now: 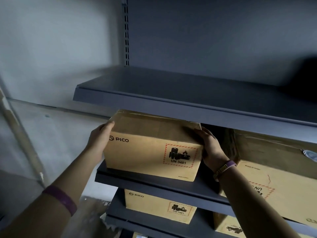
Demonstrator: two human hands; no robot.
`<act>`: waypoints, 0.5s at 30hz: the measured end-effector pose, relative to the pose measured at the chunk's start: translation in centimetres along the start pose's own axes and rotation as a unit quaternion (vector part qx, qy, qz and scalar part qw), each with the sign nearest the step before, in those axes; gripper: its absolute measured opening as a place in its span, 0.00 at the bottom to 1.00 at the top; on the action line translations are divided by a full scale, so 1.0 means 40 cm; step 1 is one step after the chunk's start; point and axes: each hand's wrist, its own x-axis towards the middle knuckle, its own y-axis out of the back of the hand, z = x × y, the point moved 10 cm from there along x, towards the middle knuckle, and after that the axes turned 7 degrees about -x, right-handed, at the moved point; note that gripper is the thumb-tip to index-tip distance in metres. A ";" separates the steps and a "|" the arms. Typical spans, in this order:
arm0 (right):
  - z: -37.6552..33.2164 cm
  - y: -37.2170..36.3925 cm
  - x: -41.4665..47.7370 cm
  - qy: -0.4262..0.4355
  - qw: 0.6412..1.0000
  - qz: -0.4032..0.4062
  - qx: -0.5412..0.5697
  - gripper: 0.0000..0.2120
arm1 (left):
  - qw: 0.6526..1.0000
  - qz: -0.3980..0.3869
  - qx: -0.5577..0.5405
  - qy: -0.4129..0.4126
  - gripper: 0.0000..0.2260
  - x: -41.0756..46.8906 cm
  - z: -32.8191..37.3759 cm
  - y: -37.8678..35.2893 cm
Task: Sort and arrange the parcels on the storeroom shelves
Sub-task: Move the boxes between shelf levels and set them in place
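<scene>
A brown PICO cardboard parcel (145, 148) with a red UN 3481 battery label sits at the left end of the middle shelf (154, 183). My left hand (100, 140) presses flat against its left side, fingers reaching to the top edge. On the parcel's right side my right hand (210, 146) grips the upper corner. A larger parcel (274, 177) with an upside-down label stands to the right on the same shelf, a dark gap between the two.
The top shelf (188, 93) above is bare except for a dark shape (303, 78) at its far right. Below, another PICO parcel (159, 206) and a further box (228, 225) sit on the lower shelf. A pale wall (42, 66) lies to the left.
</scene>
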 end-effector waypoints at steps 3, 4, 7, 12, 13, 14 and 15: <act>-0.007 -0.007 -0.017 -0.002 1.000 -0.015 0.018 0.16 | 1.000 -0.006 -0.012 -0.012 0.12 -0.015 0.002 0.002; -0.011 -0.009 -0.023 0.000 1.000 -0.022 0.023 0.16 | 1.000 -0.003 -0.020 -0.013 0.11 -0.024 0.001 0.006; -0.014 -0.011 -0.050 0.002 0.999 -0.036 0.036 0.16 | 0.999 0.011 -0.034 -0.011 0.09 -0.067 -0.005 0.030; -0.006 0.003 -0.140 0.002 0.996 -0.068 0.053 0.13 | 0.998 0.036 -0.043 -0.012 0.09 -0.199 -0.013 0.091; -0.004 0.011 -0.165 0.003 0.996 -0.076 0.055 0.12 | 0.998 0.042 -0.046 -0.016 0.08 -0.236 -0.012 0.106; -0.003 0.019 -0.192 0.003 0.995 -0.084 0.055 0.12 | 0.997 0.049 -0.048 -0.021 0.07 -0.277 -0.011 0.121; -0.002 0.026 -0.221 0.003 0.994 -0.093 0.055 0.12 | 0.997 0.055 -0.049 -0.028 0.07 -0.322 -0.008 0.135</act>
